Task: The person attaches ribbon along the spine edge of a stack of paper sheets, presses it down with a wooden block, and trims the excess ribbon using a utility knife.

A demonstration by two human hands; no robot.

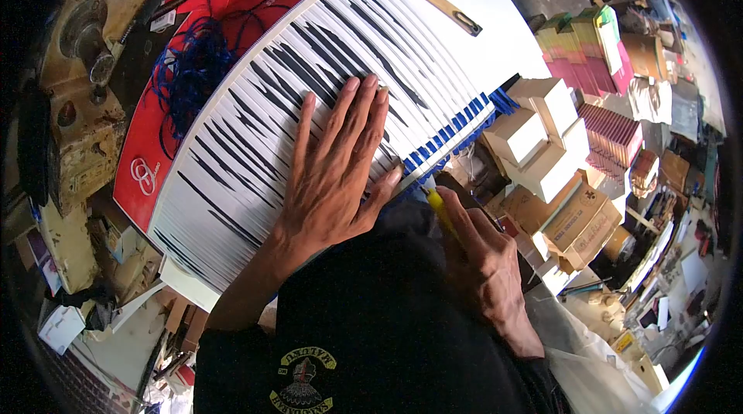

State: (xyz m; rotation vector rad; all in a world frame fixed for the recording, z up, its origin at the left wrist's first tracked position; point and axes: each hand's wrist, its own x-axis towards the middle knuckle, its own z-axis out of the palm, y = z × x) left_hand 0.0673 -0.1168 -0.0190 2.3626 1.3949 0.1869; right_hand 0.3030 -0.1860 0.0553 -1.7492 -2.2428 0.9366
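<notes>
My left hand point(333, 170) lies flat with its fingers stretched out on a fanned row of white sheets or booklets point(255, 120) with black streaks along their edges. Its thumb reaches the row's near right end, where short blue ribbon strips point(445, 139) stick out side by side. Just beyond that thumb, my right hand point(484, 259) is wrapped round a slim yellow-handled cutter knife point(441, 211). The knife's tip points up at the blue-edged side of the row; whether it touches the ribbon I cannot tell.
A tangle of blue ribbon point(193, 70) rests on a red printed board point(135, 182) at the left. A wooden-handled tool point(437, 0) lies on the white surface at the top. White boxes point(542, 139), a brown carton point(580, 224) and coloured stacks point(584, 50) stand to the right.
</notes>
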